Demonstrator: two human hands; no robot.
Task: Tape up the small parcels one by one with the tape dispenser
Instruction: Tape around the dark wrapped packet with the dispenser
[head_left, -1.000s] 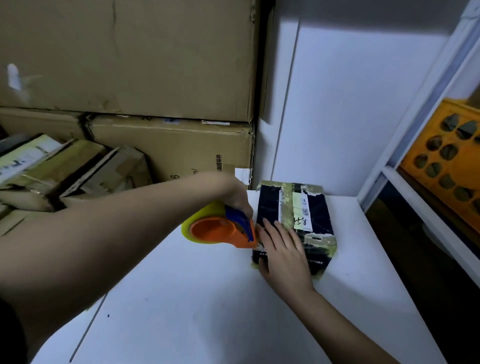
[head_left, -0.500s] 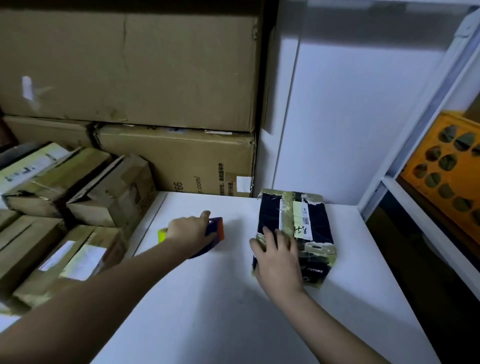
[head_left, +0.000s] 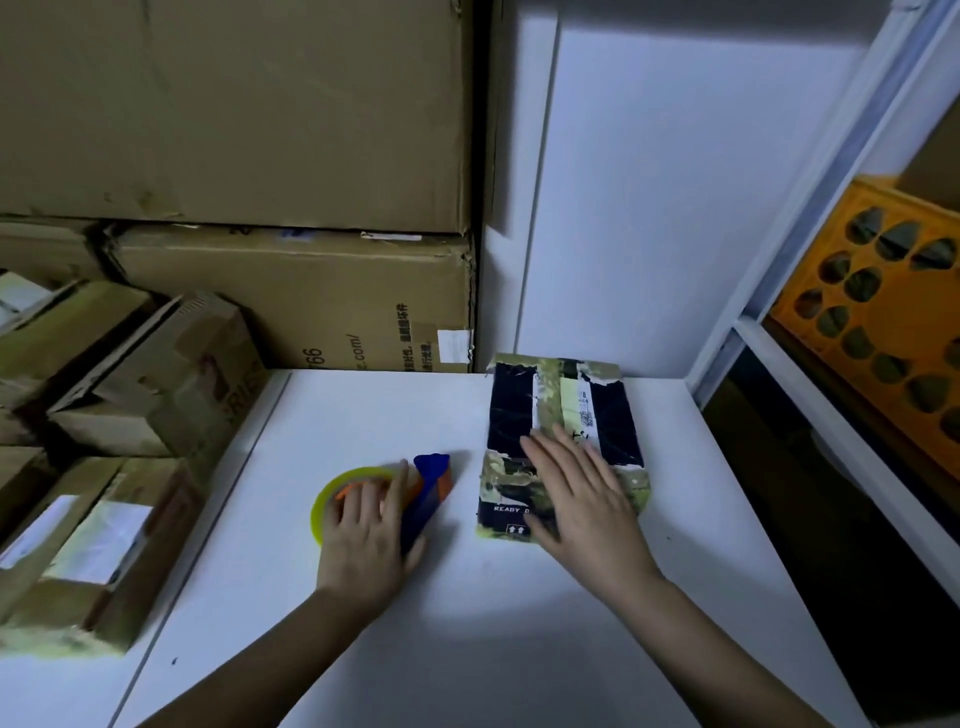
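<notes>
A small dark parcel (head_left: 608, 421), crossed with yellowish tape and bearing a white label, lies flat on the white table (head_left: 467, 649) against the back wall. My right hand (head_left: 576, 499) presses on its near half with straight, spread fingers. To its left the tape dispenser (head_left: 431, 483), orange and blue with a yellow tape roll, lies on the table. My left hand (head_left: 363, 540) rests on top of the dispenser with its fingers stretched over the roll and the thumb beside the blue handle.
Several small taped cardboard parcels (head_left: 150, 384) are piled off the table's left edge. Big cartons (head_left: 291, 301) are stacked behind. On the right stands a white shelf frame (head_left: 810, 364) holding an orange crate (head_left: 883, 322).
My left hand carried the dispenser away from the parcel's left side and laid it on the table. My right hand stayed on the parcel, sliding a little further onto its top.
</notes>
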